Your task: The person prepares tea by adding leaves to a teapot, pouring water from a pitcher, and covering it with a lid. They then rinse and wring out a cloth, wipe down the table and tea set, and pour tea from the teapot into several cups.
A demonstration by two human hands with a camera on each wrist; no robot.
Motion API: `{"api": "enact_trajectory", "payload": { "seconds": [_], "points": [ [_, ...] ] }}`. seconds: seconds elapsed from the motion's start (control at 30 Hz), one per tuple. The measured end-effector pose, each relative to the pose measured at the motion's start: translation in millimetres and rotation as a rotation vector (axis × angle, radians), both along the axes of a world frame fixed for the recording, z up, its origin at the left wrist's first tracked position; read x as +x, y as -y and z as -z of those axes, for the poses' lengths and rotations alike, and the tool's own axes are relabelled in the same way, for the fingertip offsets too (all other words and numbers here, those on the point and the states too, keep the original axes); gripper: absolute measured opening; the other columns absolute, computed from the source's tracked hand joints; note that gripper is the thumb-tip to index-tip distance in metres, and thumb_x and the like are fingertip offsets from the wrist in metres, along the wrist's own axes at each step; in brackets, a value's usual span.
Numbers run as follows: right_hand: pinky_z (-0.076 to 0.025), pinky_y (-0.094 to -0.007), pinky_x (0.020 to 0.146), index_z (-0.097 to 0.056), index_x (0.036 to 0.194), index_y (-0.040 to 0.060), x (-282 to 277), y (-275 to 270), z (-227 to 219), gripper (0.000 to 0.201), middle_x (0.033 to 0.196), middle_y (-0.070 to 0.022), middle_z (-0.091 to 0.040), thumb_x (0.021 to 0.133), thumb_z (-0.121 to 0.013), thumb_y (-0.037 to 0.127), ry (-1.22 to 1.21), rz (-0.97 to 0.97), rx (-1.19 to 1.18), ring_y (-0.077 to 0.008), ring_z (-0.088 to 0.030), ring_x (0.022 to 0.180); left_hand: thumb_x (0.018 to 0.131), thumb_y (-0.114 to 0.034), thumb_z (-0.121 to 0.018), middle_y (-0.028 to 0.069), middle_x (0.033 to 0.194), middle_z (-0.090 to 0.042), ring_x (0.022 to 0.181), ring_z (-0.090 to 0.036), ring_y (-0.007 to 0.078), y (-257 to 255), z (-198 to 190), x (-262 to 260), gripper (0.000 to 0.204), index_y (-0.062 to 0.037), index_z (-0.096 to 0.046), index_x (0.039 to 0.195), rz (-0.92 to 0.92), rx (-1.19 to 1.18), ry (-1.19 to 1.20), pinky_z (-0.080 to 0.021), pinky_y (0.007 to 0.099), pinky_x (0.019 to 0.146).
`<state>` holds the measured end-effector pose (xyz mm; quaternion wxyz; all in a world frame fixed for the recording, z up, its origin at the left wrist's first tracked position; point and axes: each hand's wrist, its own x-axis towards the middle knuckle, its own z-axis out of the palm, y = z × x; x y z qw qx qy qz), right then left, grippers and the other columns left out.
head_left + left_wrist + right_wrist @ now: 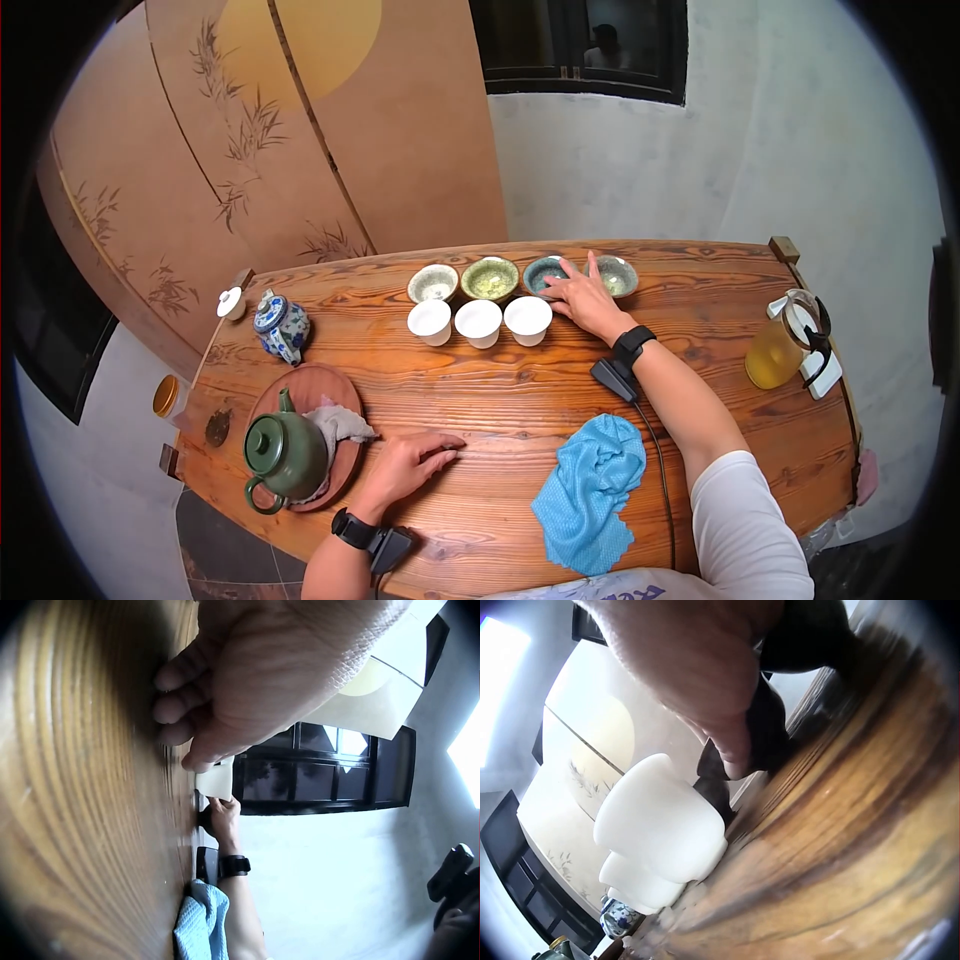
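Near the back of the wooden table, my right hand holds a dark teal bowl, its fingers spread over the rim. In the right wrist view, the thumb lies against the bowl's dark side. To its right stands a grey-green bowl; to its left are a green bowl and a pale speckled bowl. Three white cups form a row in front. My left hand rests on the table with loosely bent fingers, holding nothing, right of the green teapot.
The teapot stands on a round brown tray with a grey cloth. A blue cloth lies at the front. A glass pitcher of yellow liquid stands right; a blue-and-white pot stands left. A cable trails from the right wrist.
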<state>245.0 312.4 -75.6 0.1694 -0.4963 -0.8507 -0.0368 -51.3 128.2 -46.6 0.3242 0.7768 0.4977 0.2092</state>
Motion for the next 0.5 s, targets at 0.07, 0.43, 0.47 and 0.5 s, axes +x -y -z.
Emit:
{"api": "enact_trajectory", "payload": {
  "seconds": [0.07,0.43,0.47,0.5],
  "points": [
    [-0.006,-0.0627,0.100,-0.063,0.103,0.0193,-1,-2,2,0.028,0.118,0.0003,-0.054,0.076,-0.060,0.025,-0.012,-0.006,-0.003,-0.0261,-0.033,0.123,0.078,-0.011,-0.061,0.0101,0.075,-0.062,0.058,-0.057,0.0177,0,1,0,0.019,-0.0055,-0.062,0.097,0.014,0.040,-0.012,-0.046,0.0276,0.056],
    [-0.006,-0.0606,0.102,-0.060,0.108,0.0191,-3,-1,-4,0.030,0.119,-0.0006,-0.053,0.078,-0.059,0.016,-0.039,0.002,-0.104,-0.0269,-0.030,0.125,0.078,-0.012,-0.061,0.0116,0.082,-0.063,0.063,-0.059,0.0231,0,2,0,0.020,-0.0077,-0.062,0.097,0.003,0.016,-0.039,-0.047,0.0297,0.059],
    [-0.008,-0.0611,0.101,-0.062,0.105,0.0187,-3,-3,0,0.029,0.117,-0.0002,-0.054,0.077,-0.060,0.019,-0.038,0.003,-0.063,-0.0276,-0.032,0.124,0.078,-0.012,-0.061,0.0117,0.083,-0.063,0.065,-0.059,0.0241,0,3,-1,0.020,-0.0077,-0.062,0.097,0.002,0.020,-0.031,-0.047,0.0299,0.060],
    [-0.010,-0.0617,0.100,-0.063,0.103,0.0183,-3,-4,3,0.027,0.116,0.0002,-0.055,0.076,-0.061,0.021,-0.037,0.005,-0.023,-0.0282,-0.033,0.122,0.078,-0.012,-0.061,0.0117,0.083,-0.063,0.065,-0.059,0.0241,0,2,-1,0.020,-0.0077,-0.062,0.097,-0.001,0.020,-0.030,-0.047,0.0299,0.060]
  ]
}}
